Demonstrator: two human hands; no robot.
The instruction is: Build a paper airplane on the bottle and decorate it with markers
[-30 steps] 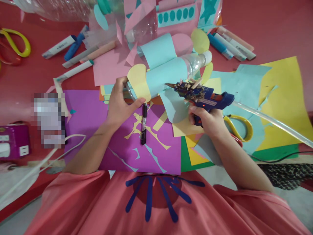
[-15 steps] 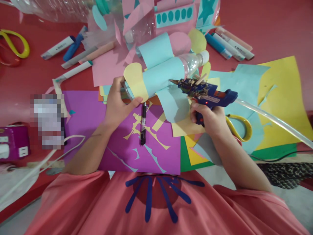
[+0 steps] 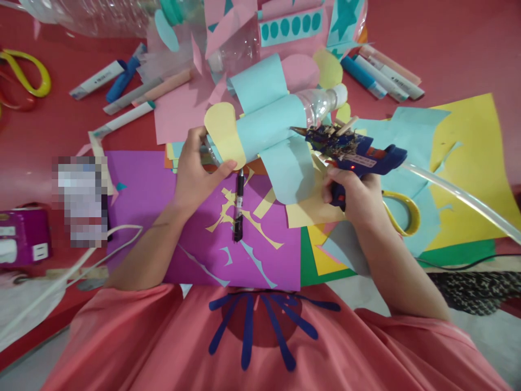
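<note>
My left hand point(image 3: 199, 174) grips the base end of a clear plastic bottle point(image 3: 321, 103) with a white cap. Light blue paper point(image 3: 271, 122) wraps the bottle's body, and a yellow paper piece point(image 3: 225, 133) lies across it near my fingers. Blue flaps stick out on both sides of the bottle. My right hand point(image 3: 352, 190) is closed around a dark blue glue gun point(image 3: 358, 152) with a small red light and a clear glue stick in its back. The gun's nozzle points left, close to the blue wrap; whether it touches cannot be made out.
A black pen point(image 3: 239, 206) and paper scraps lie on purple paper point(image 3: 138, 206). Markers point(image 3: 385, 76) lie at both sides behind. Yellow-handled scissors point(image 3: 409, 214) are beside my right wrist. A decorated pink bottle point(image 3: 293, 32) stands at the back, a phone point(image 3: 83, 201) at left.
My right hand and the glue gun have shifted slightly right, drawing the nozzle back along the blue wrap. My left hand and the bottle have barely moved.
</note>
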